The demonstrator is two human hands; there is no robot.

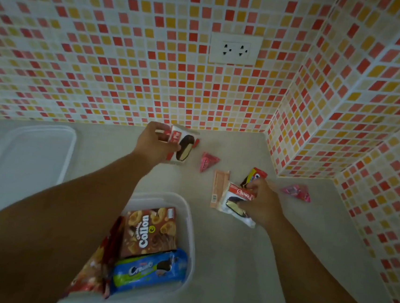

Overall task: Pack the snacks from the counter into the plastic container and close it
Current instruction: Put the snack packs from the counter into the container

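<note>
The left hand (pixel 152 144) reaches toward the bench's back edge, its grip closed around a Choco Pie packet (pixel 182 147) held just above the bench (pixel 245 253). The right hand (pixel 261 202) presses down near the back right corner, its grip grasping a second Choco Pie packet (pixel 234 200) that lies over a pale pink wafer packet (pixel 218 187), with a red-and-yellow wrapper (pixel 255 175) touching the fingertips. Two pink triangular packets rest on the bench, one (pixel 208 160) between the hands, one (pixel 297 192) by the right wall. The plastic container (pixel 189 214) stands open at the front edge, holding a Collon box (pixel 149 232), a blue Cream-O pack (pixel 151 270) and a red bag (pixel 92 270). Its lid (pixel 30 152) lies at the left.
</note>
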